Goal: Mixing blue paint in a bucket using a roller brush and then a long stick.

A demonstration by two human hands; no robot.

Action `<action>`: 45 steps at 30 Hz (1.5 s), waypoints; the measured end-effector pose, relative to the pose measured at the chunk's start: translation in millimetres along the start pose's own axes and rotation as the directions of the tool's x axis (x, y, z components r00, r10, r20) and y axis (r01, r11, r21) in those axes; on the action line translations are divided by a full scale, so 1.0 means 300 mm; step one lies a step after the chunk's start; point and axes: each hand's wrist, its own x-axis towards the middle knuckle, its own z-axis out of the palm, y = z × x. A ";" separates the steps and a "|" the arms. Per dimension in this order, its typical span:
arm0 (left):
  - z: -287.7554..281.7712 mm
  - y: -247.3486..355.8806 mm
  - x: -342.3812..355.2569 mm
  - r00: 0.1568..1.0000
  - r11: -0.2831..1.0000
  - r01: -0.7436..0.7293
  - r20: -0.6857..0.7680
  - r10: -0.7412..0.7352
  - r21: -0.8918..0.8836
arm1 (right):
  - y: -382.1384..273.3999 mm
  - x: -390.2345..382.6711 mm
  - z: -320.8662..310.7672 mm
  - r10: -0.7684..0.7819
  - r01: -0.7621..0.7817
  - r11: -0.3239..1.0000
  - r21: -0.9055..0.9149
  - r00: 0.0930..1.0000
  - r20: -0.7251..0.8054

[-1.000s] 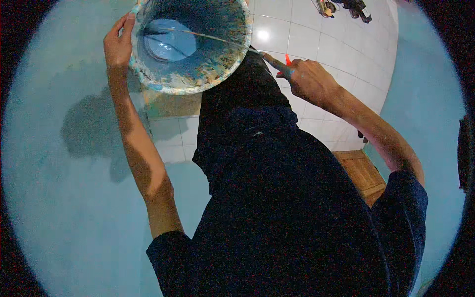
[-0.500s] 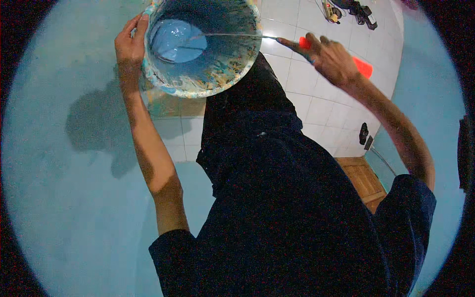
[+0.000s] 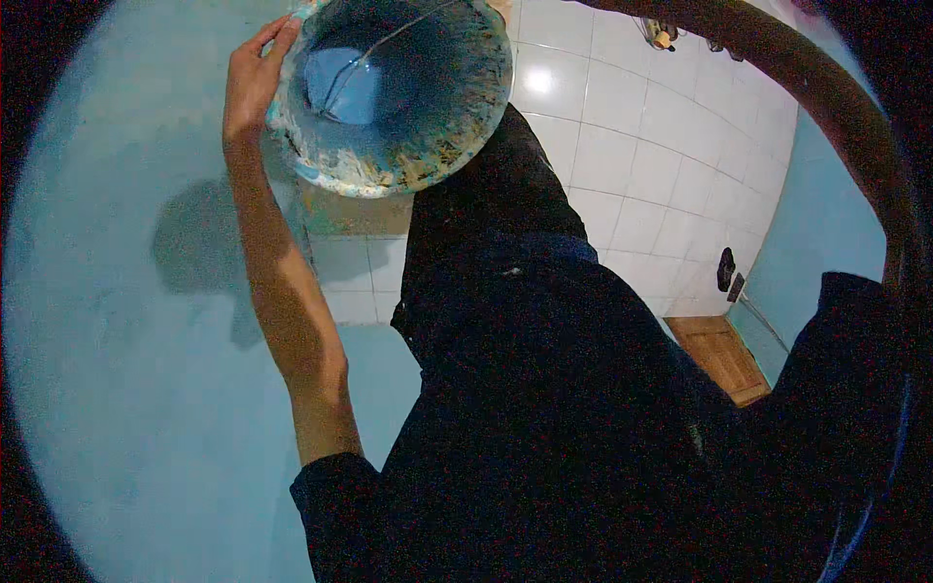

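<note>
Left hand (image 3: 255, 83) has its fingers wrapped on the far-left rim of the paint-splattered bucket (image 3: 442, 136), blue paint (image 3: 340, 83) pooled low inside so most looks used, while the right hand is out of view past the raised right forearm (image 3: 826, 107), can't tell its grip.

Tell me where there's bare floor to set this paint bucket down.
Bare white floor tiles lie right of the paint bucket held by your left hand. It is tighter near the small wooden platform, the dark objects by the blue wall, and the clutter at the top.

Paint-speckled bucket (image 3: 428, 146), seemingly blue inside; white floor tiles (image 3: 622, 107)
</note>
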 end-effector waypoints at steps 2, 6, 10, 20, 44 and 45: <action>0.007 -0.018 0.003 0.997 0.998 -0.065 -0.045 0.065 0.020 | -0.006 -0.013 0.021 -0.057 0.051 0.997 -0.063 0.993 -0.106; -0.029 -0.057 -0.112 0.995 0.999 0.039 -0.090 -0.039 0.007 | -0.084 0.064 0.040 0.018 -0.038 0.986 -0.160 0.992 -0.128; 0.009 0.026 -0.017 0.996 0.995 -0.077 -0.051 0.074 -0.062 | -0.020 0.043 -0.147 0.064 -0.256 0.938 0.234 0.790 0.609; -0.017 -0.017 -0.017 0.994 0.996 -0.086 -0.062 0.086 0.002 | -0.363 -0.043 -0.173 0.343 -0.606 0.609 0.512 0.783 0.519; 0.005 0.011 -0.006 0.995 0.996 -0.086 -0.055 0.087 0.017 | -0.602 0.085 -0.424 -0.204 -0.567 -0.809 0.154 0.518 0.831; 0.006 0.006 -0.004 0.994 0.996 -0.092 -0.052 0.093 0.019 | -0.606 0.088 -0.431 -0.238 -0.564 -0.818 0.118 0.517 0.822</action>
